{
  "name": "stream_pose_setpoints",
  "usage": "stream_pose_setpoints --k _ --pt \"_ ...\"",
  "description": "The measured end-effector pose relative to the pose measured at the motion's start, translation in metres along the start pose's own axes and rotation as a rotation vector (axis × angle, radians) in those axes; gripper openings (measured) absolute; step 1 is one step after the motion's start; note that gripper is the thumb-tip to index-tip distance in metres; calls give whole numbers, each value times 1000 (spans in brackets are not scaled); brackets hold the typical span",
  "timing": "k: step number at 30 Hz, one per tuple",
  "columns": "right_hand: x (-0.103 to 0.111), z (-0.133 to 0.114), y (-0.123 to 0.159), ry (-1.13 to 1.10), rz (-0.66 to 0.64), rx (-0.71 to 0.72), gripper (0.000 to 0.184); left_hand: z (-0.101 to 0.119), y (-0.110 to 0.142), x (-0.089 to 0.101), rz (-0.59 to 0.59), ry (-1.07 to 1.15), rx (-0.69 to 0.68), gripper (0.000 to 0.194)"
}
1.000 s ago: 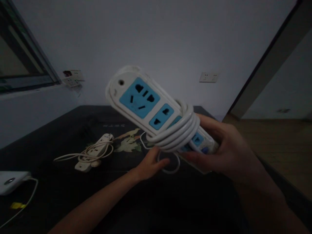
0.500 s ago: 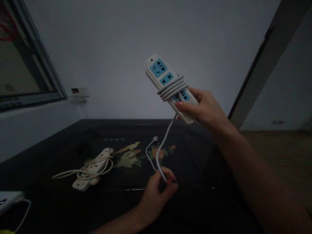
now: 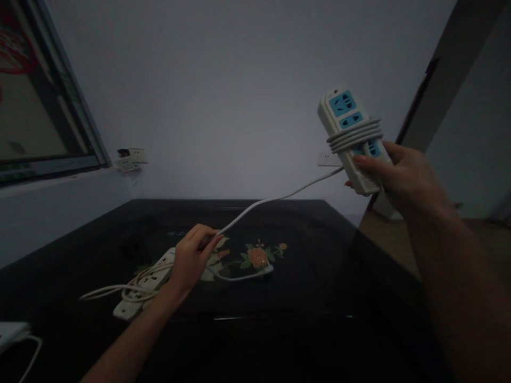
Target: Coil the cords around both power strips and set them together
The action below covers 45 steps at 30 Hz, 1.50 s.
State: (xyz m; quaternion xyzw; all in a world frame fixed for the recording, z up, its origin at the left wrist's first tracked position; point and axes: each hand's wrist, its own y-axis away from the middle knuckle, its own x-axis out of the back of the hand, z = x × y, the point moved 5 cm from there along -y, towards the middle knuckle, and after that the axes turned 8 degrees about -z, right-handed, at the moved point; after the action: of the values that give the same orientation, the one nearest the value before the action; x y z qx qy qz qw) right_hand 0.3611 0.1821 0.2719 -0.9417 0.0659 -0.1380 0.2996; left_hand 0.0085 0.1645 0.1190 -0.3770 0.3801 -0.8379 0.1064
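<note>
The right hand's (image 3: 407,173) grip clamps a blue-and-white power strip (image 3: 352,120), raised before the wall (image 3: 239,106), while the left hand (image 3: 194,252) pinches the strip's cord (image 3: 275,199) above the counter (image 3: 299,330); dim light leaves unclear whether the plug (image 3: 268,269) touches it.

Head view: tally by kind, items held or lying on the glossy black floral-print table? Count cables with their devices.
Power strips: 2 (white plastic strip with blue socket panels in the right hand; long all-white plastic strip on the table)
Unidentified: 1 (white box-shaped device, cut off by the left edge)
Total: 3
</note>
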Motion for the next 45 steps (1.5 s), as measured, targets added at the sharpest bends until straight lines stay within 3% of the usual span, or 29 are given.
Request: stream_pose_setpoints --k 5,9,13,16,19,26,29,33,38,45 --pt "23 3 1 143 18 -23 36 36 -8 16 -82 -111 -203 17" --pt "29 37 -2 439 -37 -63 48 66 -6 26 -162 -150 -335 20" --pt "12 85 9 697 -299 -145 50 90 -8 31 -244 -201 -476 18" --pt "-9 113 28 725 -495 -181 50 105 -22 34 -261 -220 -583 18" --pt "-28 125 49 680 -648 -206 54 115 -46 37 -240 -185 -639 22" --pt "-54 106 97 409 -854 -193 57 116 -97 44 19 110 -633 30" --pt "-66 98 114 291 -922 -202 52 118 -108 40 32 192 -661 30" --pt "-79 101 130 269 -977 -261 51 130 -110 34 5 184 -742 29" --pt "-97 104 144 327 -1072 -255 55 144 -107 26 -69 133 -695 39" --pt "-117 76 168 474 -1241 -200 75 149 -117 8 -257 88 -596 47"
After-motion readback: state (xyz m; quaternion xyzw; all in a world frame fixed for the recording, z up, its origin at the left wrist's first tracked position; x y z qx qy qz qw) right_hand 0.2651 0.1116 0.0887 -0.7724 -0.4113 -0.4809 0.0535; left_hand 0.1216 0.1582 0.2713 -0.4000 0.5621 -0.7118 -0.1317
